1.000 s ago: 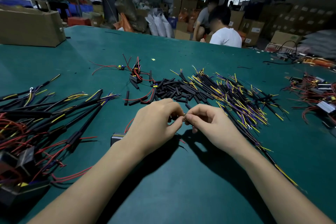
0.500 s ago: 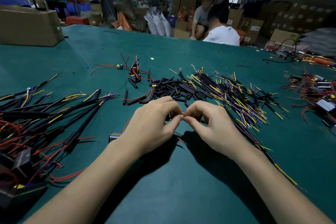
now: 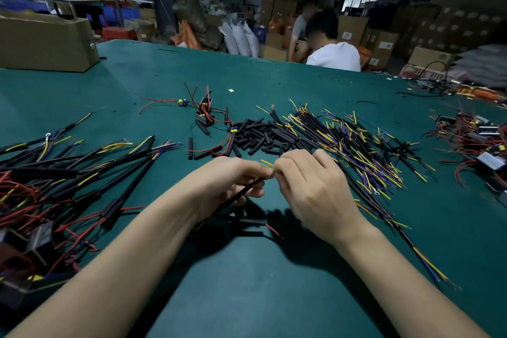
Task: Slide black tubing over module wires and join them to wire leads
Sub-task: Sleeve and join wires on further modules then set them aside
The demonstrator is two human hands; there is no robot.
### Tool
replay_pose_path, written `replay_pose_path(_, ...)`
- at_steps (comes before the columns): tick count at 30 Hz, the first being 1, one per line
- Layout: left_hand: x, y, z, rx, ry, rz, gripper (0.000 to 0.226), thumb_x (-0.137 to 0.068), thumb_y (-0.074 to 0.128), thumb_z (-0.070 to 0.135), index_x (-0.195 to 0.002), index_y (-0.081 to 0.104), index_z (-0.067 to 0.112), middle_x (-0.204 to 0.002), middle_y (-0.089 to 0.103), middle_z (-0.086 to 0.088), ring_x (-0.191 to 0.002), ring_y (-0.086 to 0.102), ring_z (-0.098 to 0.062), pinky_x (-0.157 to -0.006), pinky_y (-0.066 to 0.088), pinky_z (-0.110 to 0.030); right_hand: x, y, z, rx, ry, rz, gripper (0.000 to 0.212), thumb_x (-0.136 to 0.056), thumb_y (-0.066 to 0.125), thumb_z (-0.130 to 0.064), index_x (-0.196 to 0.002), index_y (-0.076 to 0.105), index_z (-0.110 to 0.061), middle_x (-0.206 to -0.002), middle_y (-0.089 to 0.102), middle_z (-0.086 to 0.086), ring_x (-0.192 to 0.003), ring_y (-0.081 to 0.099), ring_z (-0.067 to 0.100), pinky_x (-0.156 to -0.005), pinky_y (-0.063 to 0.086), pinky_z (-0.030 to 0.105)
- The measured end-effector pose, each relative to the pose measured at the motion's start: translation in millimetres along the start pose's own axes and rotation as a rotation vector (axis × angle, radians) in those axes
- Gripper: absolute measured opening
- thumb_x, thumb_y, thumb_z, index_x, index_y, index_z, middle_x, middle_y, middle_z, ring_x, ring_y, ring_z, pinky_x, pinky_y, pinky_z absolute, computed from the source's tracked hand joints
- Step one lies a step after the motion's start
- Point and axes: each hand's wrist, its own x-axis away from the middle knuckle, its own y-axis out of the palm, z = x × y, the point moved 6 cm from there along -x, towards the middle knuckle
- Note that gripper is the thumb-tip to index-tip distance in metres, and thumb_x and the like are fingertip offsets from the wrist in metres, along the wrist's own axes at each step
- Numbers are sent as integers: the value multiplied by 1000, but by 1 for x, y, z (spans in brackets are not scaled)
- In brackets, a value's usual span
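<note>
Pinching slim black tubing (image 3: 241, 193), fingers (image 3: 285, 170) curled

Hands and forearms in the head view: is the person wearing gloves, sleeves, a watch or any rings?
Nothing is worn. The left hand and right hand are bare, without gloves, and no rings show on the visible fingers. Both forearms are bare up to the bottom edge of the frame, with no sleeves, watch, wrist strap or bracelet in view.
</note>
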Motion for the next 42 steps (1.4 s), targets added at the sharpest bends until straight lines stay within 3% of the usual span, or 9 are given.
replay_pose_path(9, 12, 1, 28, -386, 474, 137, 20, -85, 66, 19, -66, 67, 13, -51, 59, 9, -44, 48, 3, -48, 35, -7, 5, 1, 12, -326, 159, -42, 8, -88, 59, -3, -81, 63, -2, -78, 61, 7, -64, 56, 29, -58, 45, 40)
replay_pose_path(16, -4, 2, -5, -63, -75, -188, 15, -51, 70, 29, -58, 62, 19, -49, 49, 7, -49, 54, -8, -53, 29, -23, -2, -6, -4, -167, -70, 5, 13, -90, 56, -2, -80, 65, 0, -77, 63, 11, -66, 57, 30, -56, 44, 37)
replay_pose_path(19, -5, -2, -8, -13, -102, -226, 13, -53, 72, 33, -54, 67, 21, -55, 52, 7, -52, 57, -6, -53, 33, -21, -2, -4, 0, -234, 10, 7, 17, -92, 54, -4, -79, 65, 0, -76, 62, 9, -65, 57, 29, -56, 43, 37)
replay_pose_path(22, -3, -12, 8, -317, 214, 13, 14, -81, 71, 27, -71, 69, 18, -61, 63, 4, -49, 52, -4, -48, 38, -14, 3, 4, 10, -358, 199, -80, 8, -88, 60, -6, -81, 64, -4, -78, 62, 4, -63, 55, 27, -60, 42, 38)
replay_pose_path(25, 13, -7, 29, -660, 610, 225, 7, -82, 71, 21, -78, 65, 21, -68, 67, -1, -61, 59, -14, -59, 46, -21, 10, 12, 19, -464, 351, -145, 3, -87, 64, -10, -86, 62, -9, -82, 60, 0, -67, 54, 25, -65, 43, 37)
replay_pose_path(27, 19, 0, 33, -752, 722, 240, 8, -80, 71, 17, -81, 64, 21, -71, 66, 0, -68, 61, -16, -67, 50, -28, 11, 15, 20, -525, 391, -169, 3, -88, 63, -12, -87, 61, -11, -82, 58, -2, -69, 54, 23, -65, 45, 40)
replay_pose_path(33, 25, 10, 35, -888, 862, 279, 6, -83, 65, 13, -88, 68, 11, -82, 63, 0, -76, 59, -18, -72, 50, -41, 14, 21, 23, -610, 482, -186, 4, -88, 63, -14, -86, 61, -16, -80, 53, -10, -72, 52, 13, -67, 47, 41)
replay_pose_path(37, 25, 12, 36, -903, 887, 270, 8, -85, 64, 11, -87, 70, 8, -79, 62, -2, -74, 57, -19, -70, 49, -40, 13, 17, 20, -506, 403, -165, 3, -87, 64, -12, -85, 62, -12, -79, 55, -7, -68, 54, 20, -63, 45, 36)
replay_pose_path(42, 15, 10, 28, -767, 729, 222, 9, -86, 62, 10, -85, 71, 8, -69, 63, 4, -59, 51, -1, -60, 39, -14, 4, 8, 9, -145, 68, -133, 10, -86, 62, -7, -76, 64, -8, -73, 61, 5, -62, 54, 27, -56, 39, 35)
